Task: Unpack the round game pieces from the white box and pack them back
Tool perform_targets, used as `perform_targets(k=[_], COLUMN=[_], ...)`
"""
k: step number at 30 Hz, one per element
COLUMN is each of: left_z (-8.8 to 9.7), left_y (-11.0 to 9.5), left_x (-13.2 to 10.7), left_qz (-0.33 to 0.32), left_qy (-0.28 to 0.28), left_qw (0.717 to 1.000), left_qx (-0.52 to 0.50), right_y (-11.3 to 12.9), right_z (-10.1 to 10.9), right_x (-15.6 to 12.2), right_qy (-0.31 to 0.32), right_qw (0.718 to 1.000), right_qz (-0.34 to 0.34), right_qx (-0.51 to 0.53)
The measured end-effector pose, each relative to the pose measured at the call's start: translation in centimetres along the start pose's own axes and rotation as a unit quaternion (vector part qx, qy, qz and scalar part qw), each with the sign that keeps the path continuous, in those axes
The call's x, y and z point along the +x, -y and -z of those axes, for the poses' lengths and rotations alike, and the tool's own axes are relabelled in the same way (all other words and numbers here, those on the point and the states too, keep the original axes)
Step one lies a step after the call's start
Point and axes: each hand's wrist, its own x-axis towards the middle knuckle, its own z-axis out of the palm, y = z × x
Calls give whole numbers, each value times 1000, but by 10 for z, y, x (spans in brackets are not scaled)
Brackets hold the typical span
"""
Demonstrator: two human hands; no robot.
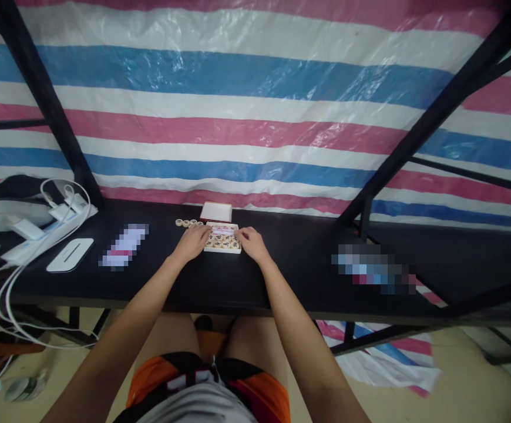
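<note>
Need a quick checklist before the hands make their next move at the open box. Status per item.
1. Box upright on the black table: ok.
2. Lid off: ok, lying behind the box.
3. Left hand and right hand at opposite sides of the box: ok.
4. All round pieces inside: not ok, a few loose pieces lie outside, beyond the left hand.
5. White cables away from both hands: ok, far to the left.
6. Firm grip on the box: cannot tell, fingertips too small to judge.
</note>
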Motion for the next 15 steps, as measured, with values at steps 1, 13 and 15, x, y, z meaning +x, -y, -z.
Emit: perform_targets(k=[1,13,15], left_z=[1,8,7], left_y=[4,37,38], left_x=[0,-5,-5], left_qz=[15,189,190], left_qy=[-12,-1,7], left_qw=[1000,975,975], left_qx=[9,117,117], right_y=[0,-5,-6], right_z=[0,-1,-1], right_x=[0,1,1], right_qy=[-1,-7,-6], right_qw=[1000,1000,1000], right_qz=[0,-15,-17], right_qx=[1,7,7])
